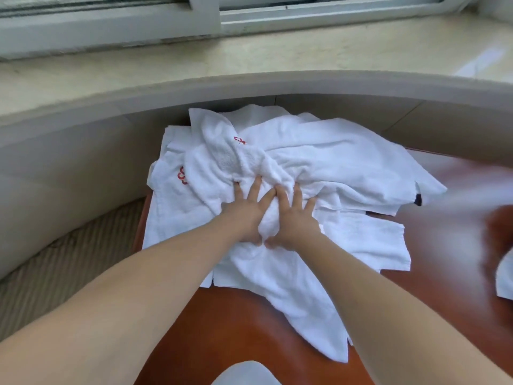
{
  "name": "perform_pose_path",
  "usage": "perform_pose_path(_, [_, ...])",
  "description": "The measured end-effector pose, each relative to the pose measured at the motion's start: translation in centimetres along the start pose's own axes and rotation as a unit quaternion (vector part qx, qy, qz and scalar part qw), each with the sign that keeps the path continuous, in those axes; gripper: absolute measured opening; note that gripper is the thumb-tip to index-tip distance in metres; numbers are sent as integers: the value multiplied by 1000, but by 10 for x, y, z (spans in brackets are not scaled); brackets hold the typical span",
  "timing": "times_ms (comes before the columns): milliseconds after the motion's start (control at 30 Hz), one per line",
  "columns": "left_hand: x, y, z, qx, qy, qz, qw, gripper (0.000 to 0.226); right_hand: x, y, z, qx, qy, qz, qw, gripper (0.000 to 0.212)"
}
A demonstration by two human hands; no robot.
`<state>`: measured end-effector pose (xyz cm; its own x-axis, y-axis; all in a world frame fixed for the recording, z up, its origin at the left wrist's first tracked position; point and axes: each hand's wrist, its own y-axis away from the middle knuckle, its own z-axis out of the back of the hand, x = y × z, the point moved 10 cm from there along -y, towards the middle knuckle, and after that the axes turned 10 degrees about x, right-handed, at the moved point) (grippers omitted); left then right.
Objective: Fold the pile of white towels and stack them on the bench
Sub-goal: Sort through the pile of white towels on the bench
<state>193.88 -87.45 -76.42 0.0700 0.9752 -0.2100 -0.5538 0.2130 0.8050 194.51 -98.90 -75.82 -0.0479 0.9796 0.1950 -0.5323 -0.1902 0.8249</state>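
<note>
Both hands are down on the heap, side by side and almost touching: the left hand point(247, 215) and the right hand point(294, 218) each have fingers spread over the cloth, thumbs tucked in toward each other, and between them they squeeze up a bunched ridge of the top towel point(270, 215). So they are gripping a gathered fold, not an edge or a corner, and that is the first risk: lift from the middle like this and the towel comes up as a wad, with no clean hem to fold along. Out from the hands, the pile of white towels point(333, 157) is loose and tangled, layers overlapping at all angles, two patches of red embroidery point(239, 140) showing near the far left. A pull here may well drag neighbouring towels along, since they lie draped over one another. The pile sits at the far end of the bench point(249, 329), pressed up near the curved ledge point(138, 98) behind it, and on the left the cloth already hangs past the bench's left edge, above the ribbed floor covering point(41, 273); a sideways tug could slide those layers off. One long tongue of towel point(313, 315) trails toward the near edge, easy to snag with a forearm. At the right edge another scrap of white cloth point(503, 279) is just in view, blurred; I cannot tell what it is. No folded stack is visible yet.
</note>
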Motion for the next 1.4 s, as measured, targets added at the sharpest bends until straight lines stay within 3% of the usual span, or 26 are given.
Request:
perform_pose_path(167, [-11,19,4,-139,23,0,990,85,6,22,6,-130,8,25,991,86])
perform_pose_path(300, [-21,47,11,-180,-7,11,984,66,15,50,13,-181,14,45,982,52])
perform_pose_path(633, [-52,146,37,-250,45,7,967,60,22,152,46,-219,-13,123,968,41])
perform_pose_path(1033, [-150,277,50,-335,92,12,938,42,-17,293,72,-287,30,195,937,31])
perform_pose_path(1400, [-239,353,63,-401,68,25,913,53,-68,403,93,-347,57,233,906,34])
